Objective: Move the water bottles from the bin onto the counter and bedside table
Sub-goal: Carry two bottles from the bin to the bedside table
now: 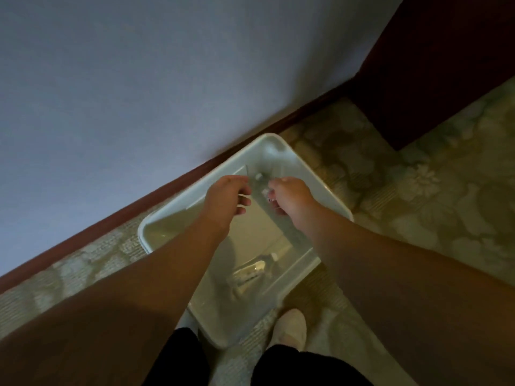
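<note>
A white plastic bin (317, 174) stands on the carpet against the wall. Both my hands reach down into its far end. My right hand (289, 196) grips a clear water bottle (260, 185) whose pale cap points toward the wall. My left hand (225, 199) curls its thumb and fingers at the same spot from the left, around a faint clear bottle edge. The dim light hides whether this is the same bottle or a second one. Another clear bottle (255, 271) lies on its side on the bin's floor near me.
A grey wall with a dark red skirting board (117, 222) runs behind the bin. Dark wooden furniture (434, 68) stands at the upper right. Patterned green carpet (418, 190) surrounds the bin. My foot in a pale slipper (289, 327) is beside the bin's near corner.
</note>
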`<state>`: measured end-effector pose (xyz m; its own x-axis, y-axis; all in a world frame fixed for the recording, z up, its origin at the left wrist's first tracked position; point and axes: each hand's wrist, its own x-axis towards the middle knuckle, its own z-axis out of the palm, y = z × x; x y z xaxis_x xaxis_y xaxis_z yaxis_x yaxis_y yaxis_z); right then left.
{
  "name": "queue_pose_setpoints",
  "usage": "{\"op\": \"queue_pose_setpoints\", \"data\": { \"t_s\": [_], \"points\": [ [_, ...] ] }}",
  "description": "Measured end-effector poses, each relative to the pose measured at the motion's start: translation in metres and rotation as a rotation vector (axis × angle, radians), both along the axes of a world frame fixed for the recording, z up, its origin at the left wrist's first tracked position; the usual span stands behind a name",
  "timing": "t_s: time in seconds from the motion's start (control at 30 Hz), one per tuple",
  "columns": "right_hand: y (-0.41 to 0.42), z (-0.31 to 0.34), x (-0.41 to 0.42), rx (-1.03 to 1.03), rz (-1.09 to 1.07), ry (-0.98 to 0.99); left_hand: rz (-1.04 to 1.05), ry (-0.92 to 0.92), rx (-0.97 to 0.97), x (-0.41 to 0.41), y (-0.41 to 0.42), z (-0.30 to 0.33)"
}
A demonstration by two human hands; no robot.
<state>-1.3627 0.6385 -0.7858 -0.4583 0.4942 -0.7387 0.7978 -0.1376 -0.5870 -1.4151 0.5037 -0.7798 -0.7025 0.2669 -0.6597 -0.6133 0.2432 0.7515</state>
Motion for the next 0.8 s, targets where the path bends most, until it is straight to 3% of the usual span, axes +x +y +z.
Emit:
{"op": "queue_pose_setpoints", "data": {
  "t_s": [0.2, 0.4, 0.5, 0.6, 0.67, 0.73, 0.8],
  "points": [
    [0.021, -0.159, -0.018, 0.077, 0.142, -0.086, -0.097, -0.033, -0.077, -0.014, 0.017, -0.153],
    [0.041, -0.245, -0.048, 0.365, 0.215, -0.101, -0.239, -0.097, -0.172, -0.007, 0.033, -0.244],
    [0.047, -0.265, -0.060, 0.519, 0.294, -0.111, -0.555, -0.136, -0.283, 0.004, 0.032, -0.265],
    [0.040, -0.286, -0.059, 0.627, 0.413, -0.183, -1.265, -0.177, -0.460, 0.021, 0.027, -0.276],
    [0.033, -0.298, -0.056, 0.700, 0.455, -0.217, -1.610, -0.192, -0.601, 0.038, 0.024, -0.286],
    [0.029, -0.306, -0.052, 0.767, 0.419, -0.230, -1.710, -0.180, -0.614, 0.051, 0.021, -0.291],
    [0.027, -0.312, -0.046, 0.818, 0.441, -0.274, -1.607, -0.053, -0.628, 0.062, 0.013, -0.299]
  ]
}}
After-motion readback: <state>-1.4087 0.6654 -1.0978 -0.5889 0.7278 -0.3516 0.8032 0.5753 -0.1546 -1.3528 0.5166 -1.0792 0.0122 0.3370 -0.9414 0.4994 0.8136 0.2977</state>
